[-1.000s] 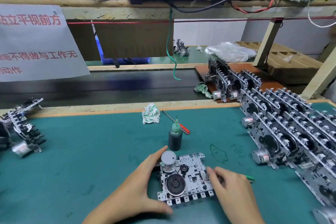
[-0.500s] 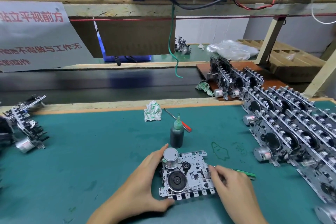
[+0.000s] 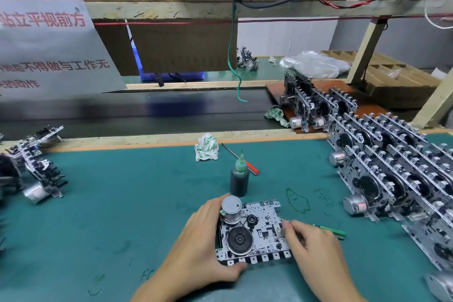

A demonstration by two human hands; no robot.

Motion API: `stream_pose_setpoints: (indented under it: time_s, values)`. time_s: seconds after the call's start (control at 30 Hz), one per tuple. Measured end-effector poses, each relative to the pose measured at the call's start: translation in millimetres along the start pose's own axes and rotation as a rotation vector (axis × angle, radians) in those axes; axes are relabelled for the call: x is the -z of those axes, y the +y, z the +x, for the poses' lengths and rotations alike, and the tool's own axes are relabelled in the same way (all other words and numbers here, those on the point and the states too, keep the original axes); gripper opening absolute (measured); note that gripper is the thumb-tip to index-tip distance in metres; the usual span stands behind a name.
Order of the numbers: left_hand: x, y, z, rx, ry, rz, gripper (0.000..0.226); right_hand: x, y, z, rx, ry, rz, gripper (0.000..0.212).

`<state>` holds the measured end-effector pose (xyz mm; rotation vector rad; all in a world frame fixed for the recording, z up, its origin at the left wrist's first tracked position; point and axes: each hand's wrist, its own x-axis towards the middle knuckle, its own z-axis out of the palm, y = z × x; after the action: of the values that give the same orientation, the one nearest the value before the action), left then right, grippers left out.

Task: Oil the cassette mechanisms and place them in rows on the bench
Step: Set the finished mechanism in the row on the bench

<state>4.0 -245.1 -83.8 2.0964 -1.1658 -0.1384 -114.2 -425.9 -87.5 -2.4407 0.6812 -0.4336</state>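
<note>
- Green matting covers the bench (image 3: 122, 203), with a wooden shelf of test gear above it and a dark belt running behind.
- On the near middle of the mat lies 1 cassette mechanism (image 3: 252, 230), flat, motor and flywheel facing up.
- The left hand (image 3: 196, 247) grips its left edge, thumb curled under the near corner and fingers wrapped up by the motor.
- The right hand (image 3: 316, 250) rests at its right edge with fingers pinched round a thin green tool (image 3: 329, 229), whose tip meets the chassis; this looks like the oiling step in progress.
- Just behind the mechanism stands the dark oil bottle (image 3: 239, 179), upright, with a red-handled screwdriver (image 3: 241, 159) beside it and a crumpled rag (image 3: 206, 147) near the far edge.
- Finished work appears well along: several rows of mechanisms (image 3: 392, 174) stand leaning together at the right, reaching back onto a brown board.
- A small pile of mechanisms (image 3: 36, 174) at the left probably awaits oil, so a few units seem left.
</note>
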Motion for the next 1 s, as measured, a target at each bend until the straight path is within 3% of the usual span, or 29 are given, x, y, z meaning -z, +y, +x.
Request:
stream_pose_setpoints:
  time_s: [0.57,0.73,0.9,1.0]
  values:
    - [5.4,-7.1,-3.3,0.067,-0.125,-0.013,0.125,0.2,-1.3,-1.2,0.036,0.007,0.014,0.041]
    - [-2.8,-1.9,-1.4,0.091,-0.051,0.058,0.109,-0.2,-1.8,-1.1,0.038,0.005,0.014,0.043]
    - [5.9,-11.4,-1.9,0.083,-0.135,0.028,0.128,-0.8,-1.3,-0.7,0.050,0.007,0.010,0.042]
    - [6.3,-12.2,-3.3,0.077,-0.132,0.020,0.128,-1.6,-0.2,-0.4,0.057,0.009,-0.001,0.040]
